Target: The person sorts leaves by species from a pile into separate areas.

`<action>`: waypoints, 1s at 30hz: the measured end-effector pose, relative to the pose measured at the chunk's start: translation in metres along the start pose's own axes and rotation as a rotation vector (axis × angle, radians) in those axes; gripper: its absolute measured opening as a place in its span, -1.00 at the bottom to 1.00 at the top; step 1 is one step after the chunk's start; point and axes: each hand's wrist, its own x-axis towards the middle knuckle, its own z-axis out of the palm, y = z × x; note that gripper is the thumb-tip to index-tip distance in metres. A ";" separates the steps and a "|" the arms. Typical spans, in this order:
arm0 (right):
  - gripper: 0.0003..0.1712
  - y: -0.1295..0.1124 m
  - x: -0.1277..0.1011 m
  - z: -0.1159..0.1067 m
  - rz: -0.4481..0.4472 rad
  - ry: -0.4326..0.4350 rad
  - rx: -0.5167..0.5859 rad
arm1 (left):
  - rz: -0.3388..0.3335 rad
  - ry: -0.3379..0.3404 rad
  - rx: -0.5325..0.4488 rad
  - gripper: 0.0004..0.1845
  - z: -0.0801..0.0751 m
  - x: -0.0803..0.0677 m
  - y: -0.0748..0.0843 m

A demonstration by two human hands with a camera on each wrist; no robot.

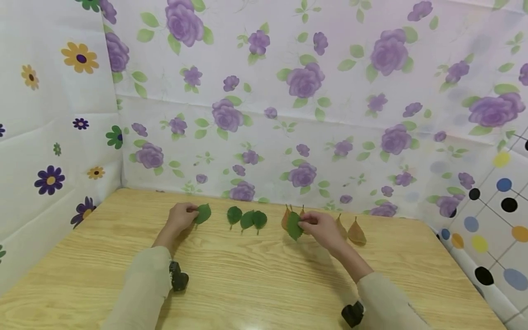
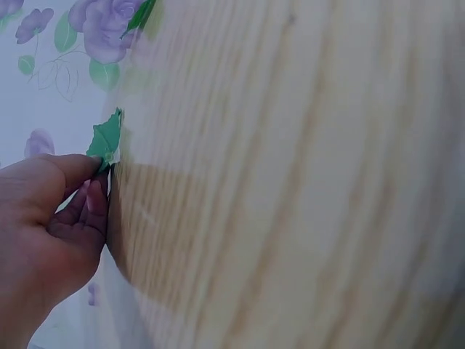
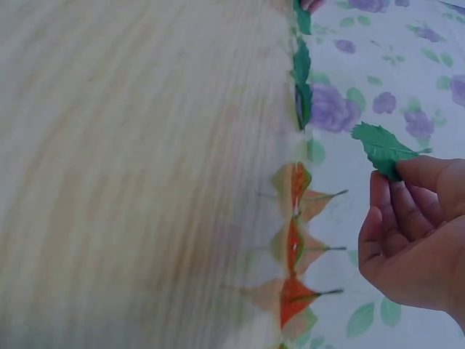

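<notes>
At the back left of the table, my left hand (image 1: 180, 218) pinches the edge of a green leaf (image 1: 204, 213) between thumb and fingers; the left wrist view shows this leaf (image 2: 106, 138) right at the tabletop. My right hand (image 1: 325, 230) pinches another green leaf (image 1: 294, 227), raised above the table in the right wrist view, its toothed edge and short stem showing. That leaf partly covers the orange-brown leaves (image 1: 285, 219) behind it. Three green leaves (image 1: 234, 215) lie between the hands, two of them overlapping. A brown leaf (image 1: 356, 233) lies right of my right hand.
The wood-grain table (image 1: 247, 284) meets a white cloth (image 1: 264, 137) with purple flowers just behind the leaves. A flowered sheet (image 1: 49, 146) hangs on the left, and a dotted sheet (image 1: 491, 229) on the right. Dark wrist cameras (image 1: 178, 277) sit on both sleeves.
</notes>
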 end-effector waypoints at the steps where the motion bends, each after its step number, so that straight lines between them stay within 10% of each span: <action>1: -0.79 -0.003 0.003 0.003 0.003 -0.005 0.019 | 0.002 -0.002 -0.002 -0.69 -0.001 0.000 0.000; 30: -0.65 -0.063 0.079 0.123 0.082 -0.024 0.297 | -0.023 0.025 -0.110 -0.71 -0.001 -0.002 -0.005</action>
